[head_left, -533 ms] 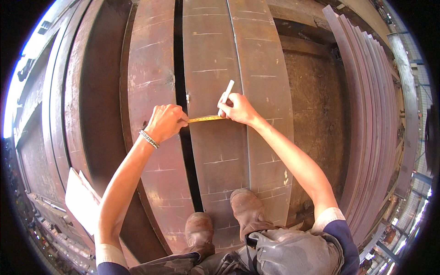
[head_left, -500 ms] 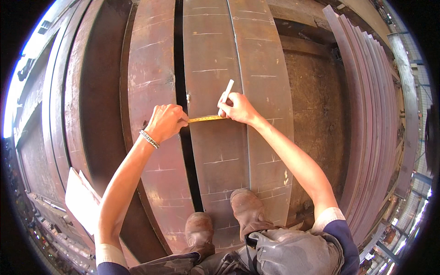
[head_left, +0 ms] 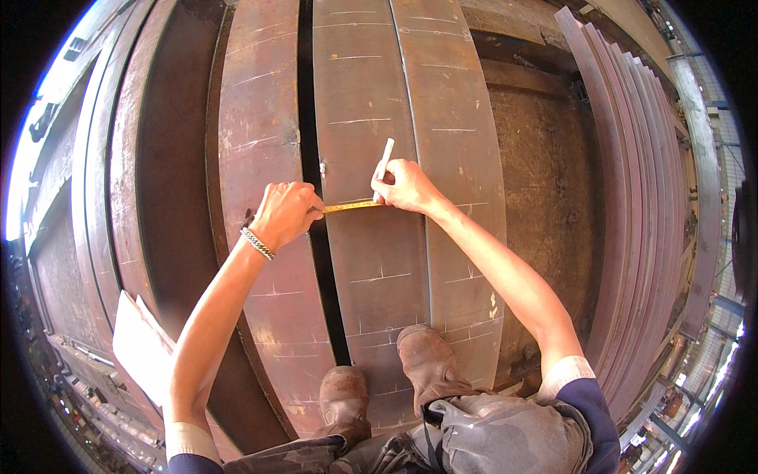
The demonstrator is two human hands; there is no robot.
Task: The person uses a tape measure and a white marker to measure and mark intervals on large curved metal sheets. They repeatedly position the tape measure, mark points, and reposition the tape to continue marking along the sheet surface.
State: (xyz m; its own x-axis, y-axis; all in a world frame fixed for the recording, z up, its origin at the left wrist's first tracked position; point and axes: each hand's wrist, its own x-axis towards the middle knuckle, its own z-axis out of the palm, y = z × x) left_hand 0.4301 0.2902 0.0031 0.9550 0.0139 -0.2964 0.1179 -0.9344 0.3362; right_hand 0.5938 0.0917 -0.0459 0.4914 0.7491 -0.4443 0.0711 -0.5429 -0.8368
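Lying side by side, three long steel plates (head_left: pixel 367 87) carry white marks (head_left: pixel 382 276). Over the middle one, the left hand's (head_left: pixel 288 213) grip pinches one end of the visible yellow tape measure (head_left: pixel 350 207) — the right hand's (head_left: pixel 405 188) grip, at the other, pinches a white stick (head_left: pixel 386 154), its lower tip too hidden to tell.

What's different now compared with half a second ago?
The right hand has shifted slightly left along the yellow tape measure, carrying the white marking stick with it. Nothing was visibly taken hold of or let go. The left hand stays at the tape's left end, about where it was, and the tape still runs across the middle steel plate.
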